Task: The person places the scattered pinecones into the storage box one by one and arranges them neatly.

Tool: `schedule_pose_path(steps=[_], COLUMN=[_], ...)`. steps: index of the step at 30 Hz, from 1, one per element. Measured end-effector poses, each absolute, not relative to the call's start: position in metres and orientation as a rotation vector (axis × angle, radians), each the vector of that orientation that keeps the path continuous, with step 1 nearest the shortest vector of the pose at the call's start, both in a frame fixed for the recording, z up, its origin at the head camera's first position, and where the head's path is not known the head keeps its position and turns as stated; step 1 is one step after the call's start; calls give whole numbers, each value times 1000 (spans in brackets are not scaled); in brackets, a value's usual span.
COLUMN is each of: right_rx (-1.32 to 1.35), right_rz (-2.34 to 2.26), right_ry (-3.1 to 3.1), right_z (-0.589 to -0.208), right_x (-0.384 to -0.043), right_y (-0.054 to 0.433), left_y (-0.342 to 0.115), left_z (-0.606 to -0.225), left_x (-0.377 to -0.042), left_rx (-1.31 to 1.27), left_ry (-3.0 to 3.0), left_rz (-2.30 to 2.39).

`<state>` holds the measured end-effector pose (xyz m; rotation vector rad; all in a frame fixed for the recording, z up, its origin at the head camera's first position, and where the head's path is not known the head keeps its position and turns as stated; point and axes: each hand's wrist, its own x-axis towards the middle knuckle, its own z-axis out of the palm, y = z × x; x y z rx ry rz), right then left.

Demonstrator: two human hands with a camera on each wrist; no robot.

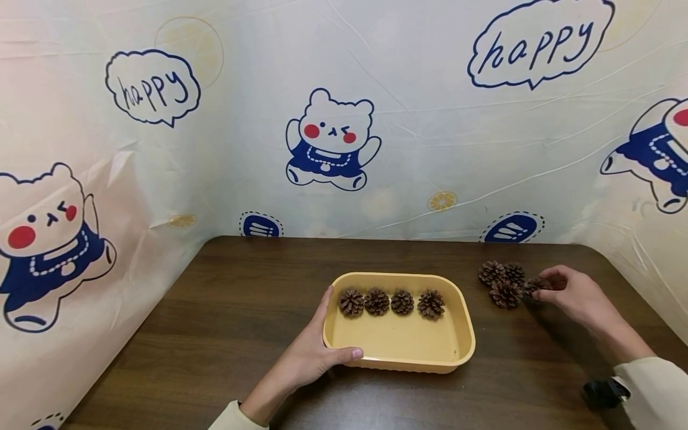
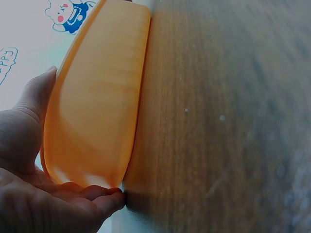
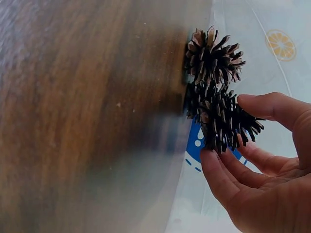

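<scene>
At right of frame, the right hand point(image 1: 580, 297) pinches a pine cone point(image 1: 535, 287) beside three other cones point(image 1: 506, 294); the tray point(image 1: 398, 341), long axis left-to-right, lies lower left at lower centre, its lower-left corner gripped by the left hand point(image 1: 316, 353).

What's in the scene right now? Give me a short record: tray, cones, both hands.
tray: yellow, on the table
inside: four cones, in a row toward the far side
outside: three loose cones, grouped right of the tray
left hand: grips the tray's near left corner, thumb on the near rim
right hand: pinches another cone beside the group
held cone lifted: cannot tell
</scene>
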<state>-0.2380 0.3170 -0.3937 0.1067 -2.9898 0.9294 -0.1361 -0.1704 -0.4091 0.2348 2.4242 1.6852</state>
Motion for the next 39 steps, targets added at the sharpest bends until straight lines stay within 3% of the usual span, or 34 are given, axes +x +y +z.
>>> schedule_pose_path(steps=[39], right_rx=[202], right_rz=[830], right_ry=[-2911], right_z=[-361], right_x=[-218], right_y=[295], left_y=[-170], left_z=[-412], left_x=[-139], left_rx=[222], left_ry=[2431], left_rz=[1669])
